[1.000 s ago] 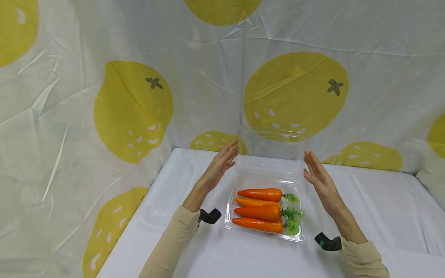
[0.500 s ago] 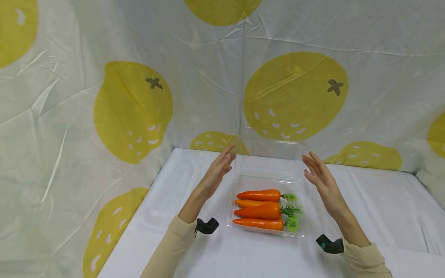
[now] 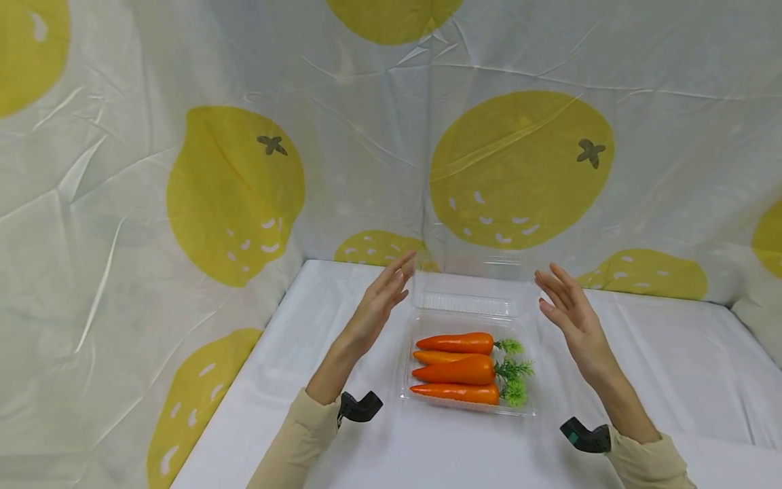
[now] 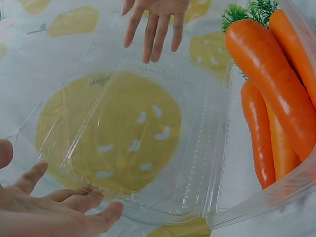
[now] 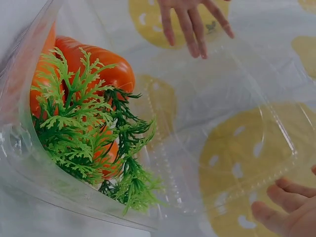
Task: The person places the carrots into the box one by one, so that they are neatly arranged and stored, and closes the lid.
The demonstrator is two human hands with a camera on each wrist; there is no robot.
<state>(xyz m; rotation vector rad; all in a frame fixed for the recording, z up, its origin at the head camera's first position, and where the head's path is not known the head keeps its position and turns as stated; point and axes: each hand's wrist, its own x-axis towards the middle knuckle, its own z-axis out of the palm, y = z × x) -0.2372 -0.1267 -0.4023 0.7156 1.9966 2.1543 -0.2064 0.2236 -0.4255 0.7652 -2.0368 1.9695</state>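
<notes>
A clear plastic clamshell box rests on the white table with several orange carrots inside, their green tops to the right. Its clear lid is raised at the back, leaning away from me. My left hand is held beside the lid's left edge, fingers extended. On the right side, my right hand stands a little apart from the lid, fingers loosely straight. Neither hand grips anything. In the left wrist view, the left fingers lie close to the lid's edge; contact cannot be told.
White cloth covers the table. Behind it and on the left hang pale curtains printed with large yellow lemons. A black wrist camera sits at the left cuff, and another wrist camera at the right cuff.
The lid's top edge has sunk back lower, and the box's front edge has shifted slightly away from me. Both hands have drawn a little outward, the right one farther from the lid.
</notes>
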